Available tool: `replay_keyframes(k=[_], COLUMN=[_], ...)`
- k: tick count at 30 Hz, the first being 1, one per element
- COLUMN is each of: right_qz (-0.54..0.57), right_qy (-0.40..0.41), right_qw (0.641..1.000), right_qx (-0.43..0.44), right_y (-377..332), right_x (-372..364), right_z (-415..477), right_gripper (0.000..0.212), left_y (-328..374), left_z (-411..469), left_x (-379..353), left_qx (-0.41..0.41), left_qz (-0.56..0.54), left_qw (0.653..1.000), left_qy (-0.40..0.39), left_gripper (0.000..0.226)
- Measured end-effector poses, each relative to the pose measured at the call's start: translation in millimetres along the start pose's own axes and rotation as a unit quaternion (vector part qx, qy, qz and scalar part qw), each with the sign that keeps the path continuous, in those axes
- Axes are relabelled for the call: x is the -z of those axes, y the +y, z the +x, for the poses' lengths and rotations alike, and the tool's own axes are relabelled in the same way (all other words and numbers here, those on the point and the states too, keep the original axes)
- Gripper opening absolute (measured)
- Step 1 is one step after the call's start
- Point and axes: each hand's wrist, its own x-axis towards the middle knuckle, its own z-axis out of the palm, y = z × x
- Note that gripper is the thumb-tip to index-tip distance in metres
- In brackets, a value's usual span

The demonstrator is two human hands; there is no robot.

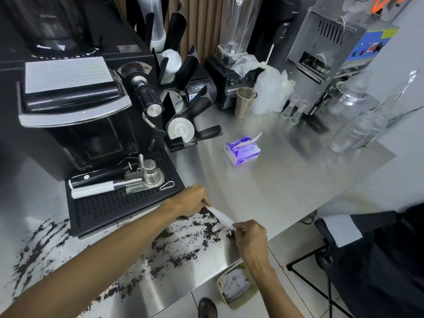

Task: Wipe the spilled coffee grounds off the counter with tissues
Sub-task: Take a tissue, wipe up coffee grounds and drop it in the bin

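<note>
The coffee grounds (183, 239) lie in dark, streaky patches over the near part of the steel bench (286, 180), running from the front of the drip tray (119, 205) down to the near edge, with more scattered off to the far left. Just above the right end of that spill I have one tissue (221, 216), pulled into a narrow white strip between both hands. My left hand (191, 200) pinches its far end with curled fingers (205, 201), and my right hand (251, 236) pinches the near end between thumb and fingers; neither has hold of anything else. The tissue looks clean, and I cannot tell whether it touches the bench or hangs just over it. By my reading the job is at an early stage: nearly all the grounds remain to be gathered, and the left scatter beside the machine looks untouched. Bare steel shows to the right of my hands. Below the bench edge a small bin (234, 286) holds something pale and crumpled, possibly used tissue, though I cannot be sure. The tissue pack (242, 150) sits well back near the middle of the bench with a sheet poking up, so more tissues are on hand. A portafilter (137, 179) rests on the drip tray, and a metal cup (245, 102) and a blender (231, 65) stand at the back.
</note>
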Motion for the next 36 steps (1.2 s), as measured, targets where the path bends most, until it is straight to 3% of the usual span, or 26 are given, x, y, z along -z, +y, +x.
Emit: replay_keyframes(k=[6, 9, 13, 18, 22, 26, 36], right_qz=[0.026, 0.023, 0.009, -0.045, -0.029, -0.02, -0.047], right_qy=[-0.005, -0.039, -0.097, -0.113, -0.114, -0.109, -0.072], right_qw=[0.999, 0.998, 0.995, 0.992, 0.993, 0.993, 0.994], right_qx=[-0.023, -0.032, -0.021, 0.021, 0.017, 0.043, 0.06], right_y=[-20, -25, -32, -35, -32, -37, -47], right_x=[-13, -20, -19, -20, -26, -27, -30], right_z=[-16, -17, -17, -13, -12, -14, -17], right_gripper=[0.014, 0.023, 0.014, 0.034, 0.017, 0.045, 0.048], left_y=[1, -1, 4, 5, 7, 10, 14], left_z=[-28, -38, -47, -55, -56, -58, -64], left_x=[-6, -11, -17, -22, -23, -26, -20], left_qx=[0.011, 0.02, 0.038, 0.058, 0.074, 0.09, 0.072], left_qz=[-0.003, -0.029, -0.053, -0.084, -0.092, -0.095, -0.076], left_qw=[1.0, 0.999, 0.997, 0.993, 0.991, 0.99, 0.994], left_qy=[0.025, 0.026, 0.045, 0.057, 0.06, 0.061, 0.008], left_gripper=[0.023, 0.024, 0.021, 0.02, 0.018, 0.015, 0.021])
